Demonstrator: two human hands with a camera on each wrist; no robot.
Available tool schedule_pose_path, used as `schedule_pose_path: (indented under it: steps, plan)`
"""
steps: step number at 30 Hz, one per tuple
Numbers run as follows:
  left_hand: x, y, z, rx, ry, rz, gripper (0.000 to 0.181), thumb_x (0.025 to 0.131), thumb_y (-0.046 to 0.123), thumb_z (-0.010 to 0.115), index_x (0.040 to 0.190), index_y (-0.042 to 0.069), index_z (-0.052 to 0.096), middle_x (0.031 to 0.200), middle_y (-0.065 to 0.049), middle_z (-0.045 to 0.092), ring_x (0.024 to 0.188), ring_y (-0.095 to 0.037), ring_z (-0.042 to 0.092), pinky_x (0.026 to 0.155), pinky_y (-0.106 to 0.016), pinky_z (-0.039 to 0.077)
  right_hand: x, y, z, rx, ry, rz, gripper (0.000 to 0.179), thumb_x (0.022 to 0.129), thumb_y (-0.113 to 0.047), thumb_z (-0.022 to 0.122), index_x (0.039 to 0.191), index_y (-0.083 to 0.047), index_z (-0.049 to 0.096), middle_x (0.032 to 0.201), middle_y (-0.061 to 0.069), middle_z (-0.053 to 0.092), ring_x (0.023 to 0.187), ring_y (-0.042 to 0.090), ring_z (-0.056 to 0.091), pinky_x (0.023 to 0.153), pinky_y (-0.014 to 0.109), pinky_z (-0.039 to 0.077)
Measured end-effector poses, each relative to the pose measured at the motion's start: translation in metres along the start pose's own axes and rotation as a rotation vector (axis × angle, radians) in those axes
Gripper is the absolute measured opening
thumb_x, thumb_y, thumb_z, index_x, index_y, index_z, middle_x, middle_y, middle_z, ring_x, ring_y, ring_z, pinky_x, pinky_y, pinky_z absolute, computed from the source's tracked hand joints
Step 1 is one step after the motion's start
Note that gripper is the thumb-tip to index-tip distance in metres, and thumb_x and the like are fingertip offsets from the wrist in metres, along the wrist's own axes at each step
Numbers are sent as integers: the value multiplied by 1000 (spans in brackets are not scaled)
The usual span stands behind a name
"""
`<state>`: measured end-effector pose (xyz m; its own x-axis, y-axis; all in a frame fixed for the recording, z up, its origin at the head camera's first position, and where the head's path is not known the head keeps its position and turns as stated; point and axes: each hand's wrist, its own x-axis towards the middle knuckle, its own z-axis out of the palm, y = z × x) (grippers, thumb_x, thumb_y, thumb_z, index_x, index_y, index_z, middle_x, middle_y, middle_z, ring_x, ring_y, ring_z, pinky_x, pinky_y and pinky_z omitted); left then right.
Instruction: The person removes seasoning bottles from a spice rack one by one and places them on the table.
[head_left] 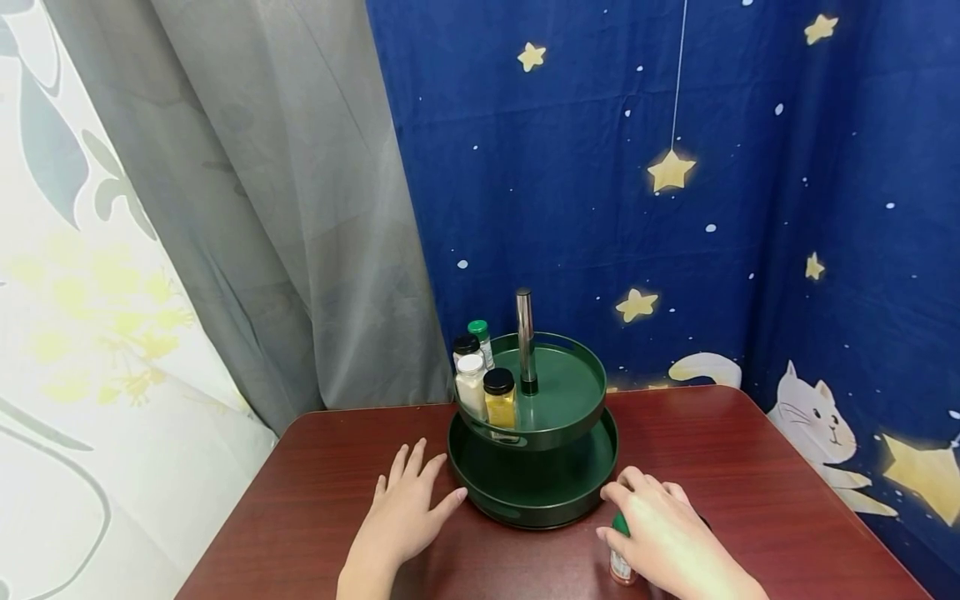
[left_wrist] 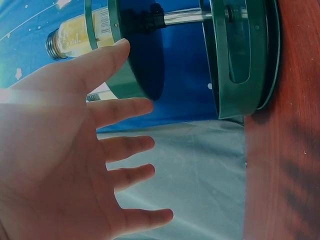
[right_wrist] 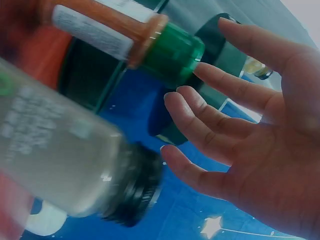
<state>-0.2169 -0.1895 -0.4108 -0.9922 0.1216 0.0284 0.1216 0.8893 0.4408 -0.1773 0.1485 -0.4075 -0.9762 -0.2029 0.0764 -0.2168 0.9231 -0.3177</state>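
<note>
My left hand (head_left: 405, 507) is beside the front left of a green two-tier round rack (head_left: 525, 512), fingers spread and straight. Its thumb tip comes close to the lower tier's wall. At the front right, my right hand (head_left: 663, 525) hovers over a spice bottle (head_left: 622, 568) with orange-brown contents and a green cap (right_wrist: 172, 52). In the right wrist view its fingers are loosely bent, with the index fingertip right at that cap. A larger bottle (right_wrist: 60, 145) with greyish contents and a black lid (right_wrist: 135, 185) stands next to it, mostly hidden behind my right hand in the head view.
On the rack's upper tier, at the left, stand a yellow jar (head_left: 500, 407) with a black lid, a white-capped bottle (head_left: 470, 387), a green-capped bottle (head_left: 480, 333) and another black-lidded one. A metal post (head_left: 526, 337) rises from the middle. Curtains (head_left: 570, 208) hang behind the reddish-brown table (head_left: 315, 475).
</note>
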Motion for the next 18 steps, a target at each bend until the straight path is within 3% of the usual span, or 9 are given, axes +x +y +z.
schedule_pose_path:
  steps: [8, 18]
  plan:
    - [-2, 0, -1, -3, 6, 0, 69, 100, 56, 68, 154, 16, 57, 174, -17, 32, 163, -47, 20, 120, -83, 20, 0, -17, -10, -20, 105, -82, 32, 89, -41, 85, 112, -20, 77, 104, -9, 62, 100, 11, 61, 97, 52, 50]
    - [-3, 2, -6, 14, 14, 7, 69, 100, 57, 67, 154, 16, 56, 174, -17, 31, 164, -47, 20, 121, -82, 21, 0, -31, -19, -15, 157, -128, 26, 91, -39, 84, 110, -21, 78, 100, -11, 61, 95, 8, 60, 94, 47, 52]
